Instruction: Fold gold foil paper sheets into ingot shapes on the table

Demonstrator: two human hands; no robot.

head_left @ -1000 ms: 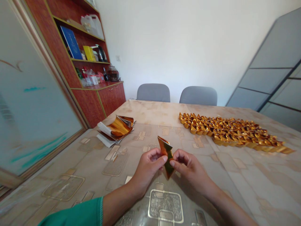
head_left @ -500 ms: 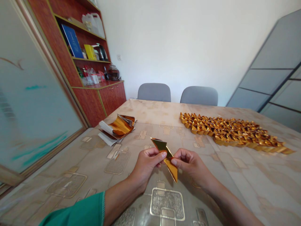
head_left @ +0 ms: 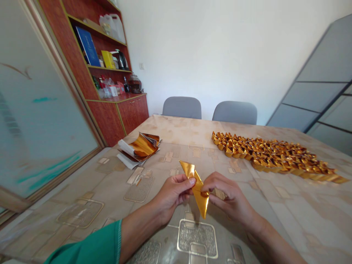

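Note:
A folded piece of gold foil paper (head_left: pixel 200 200), slim with pointed ends, is held at a slant above the patterned tablecloth (head_left: pixel 154 227). My left hand (head_left: pixel 174 192) pinches its middle between thumb and fingers. At its right edge, the thumb and bent index finger of my right hand (head_left: pixel 227 194) grip the lower half. A loose stack of gold paper sheets (head_left: pixel 144 146) with white ones lies at the left. Many folded gold pieces (head_left: pixel 275 154) stand packed in rows at the right.
Two grey chairs (head_left: pixel 181 107) stand behind the table's far edge. A red-brown shelf cabinet (head_left: pixel 107 117) is at the back left, beside a frosted glass panel (head_left: pixel 46 110). Grey cabinet doors (head_left: pixel 321 77) are at the right.
The gold paper has turned so its upper part shines brighter, and its lower tip sits slightly lower. The fingers of my right hand have risen and arched over its right edge.

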